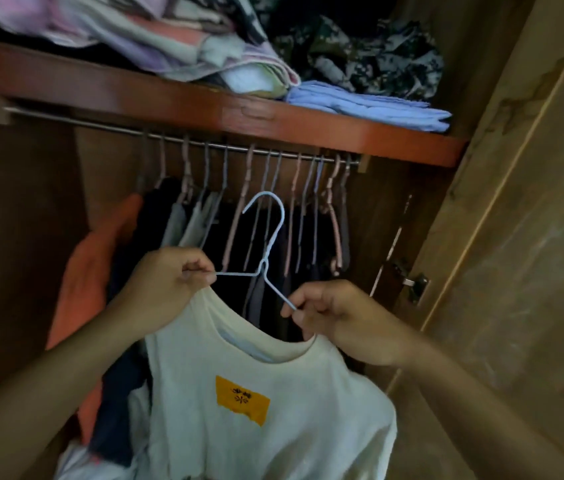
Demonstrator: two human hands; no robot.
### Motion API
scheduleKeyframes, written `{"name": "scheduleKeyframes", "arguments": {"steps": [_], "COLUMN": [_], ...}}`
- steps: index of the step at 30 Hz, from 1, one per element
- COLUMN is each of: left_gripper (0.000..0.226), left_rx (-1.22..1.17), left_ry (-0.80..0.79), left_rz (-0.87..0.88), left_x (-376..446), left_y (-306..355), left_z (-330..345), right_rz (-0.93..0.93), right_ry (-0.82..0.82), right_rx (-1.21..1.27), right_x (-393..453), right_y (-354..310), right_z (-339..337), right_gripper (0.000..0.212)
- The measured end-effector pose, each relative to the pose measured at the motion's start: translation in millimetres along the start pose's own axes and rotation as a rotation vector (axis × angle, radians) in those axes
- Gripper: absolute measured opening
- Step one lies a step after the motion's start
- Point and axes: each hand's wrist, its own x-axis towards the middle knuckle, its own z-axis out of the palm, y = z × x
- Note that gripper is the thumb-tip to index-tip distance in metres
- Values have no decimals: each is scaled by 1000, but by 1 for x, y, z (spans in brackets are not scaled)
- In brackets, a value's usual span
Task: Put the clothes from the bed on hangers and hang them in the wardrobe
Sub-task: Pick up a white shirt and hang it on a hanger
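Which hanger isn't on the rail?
The light blue wire hanger inside the white T-shirt: left hand and right hand pinch its arms, hook free below the rail. All the others hang there.

Matt cloth shirt (273, 410), coated wire hanger (268, 237)

A pale blue hanger (266, 244) carries a cream shirt (263, 410) bearing an orange patch with dark marks. Left of the hanger hangs an orange garment (90, 271); behind it, dark clothes (273, 237) on pink and grey hangers. Above it, on a red-brown shelf (169, 98), lie a camouflage bundle (370, 60), light blue folded cloth (370, 105) and pastel striped linens (169, 36).
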Motion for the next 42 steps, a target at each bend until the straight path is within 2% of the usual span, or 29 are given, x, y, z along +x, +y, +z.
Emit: {"name": "scheduleKeyframes", "arguments": {"steps": [3,6,8,11,14,17,21,26,28,32,38,42], "left_gripper": [24,10,24,13,19,29,55,61,55,29,10,15], "left_rx": [108,211,326,371,402,305,213,269,350,470,772,743], "left_ry": [37,149,226,330,271,203,82,43,65,152,249,366], "left_rz": [-56,-183,-283,-289,-346,-382,-436,-459,-458,-431,-424,-473], "left_x": [-13,-28,-46,-82,-116,-140,-159,-165,-165,-165,-165,-157], "left_y": [-9,-20,-24,-21,-18,-7,7,12,8,-4,-13,-25], "left_z": [-22,-45,-56,-66,-80,-91,-101,-114,-120,-131,-137,-144], "right_rz": [-25,-44,-27,-14,23,27,17,56,75,117,131,46], "right_ry": [-103,-125,-145,-201,-253,-269,-263,-217,-196,-150,-133,-116], "right_rx": [61,137,189,245,326,375,462,535,579,580,590,453], "right_x": [22,43,55,72,87,102,124,150,158,170,187,204], "right_y": [-10,-23,-33,-51,-70,-88,-113,-132,-137,-144,-149,-140], "right_z": [23,53,73,100,125,147,177,203,209,220,224,226], "right_gripper": [14,13,14,13,14,13,15,16,15,15,6,12]}}
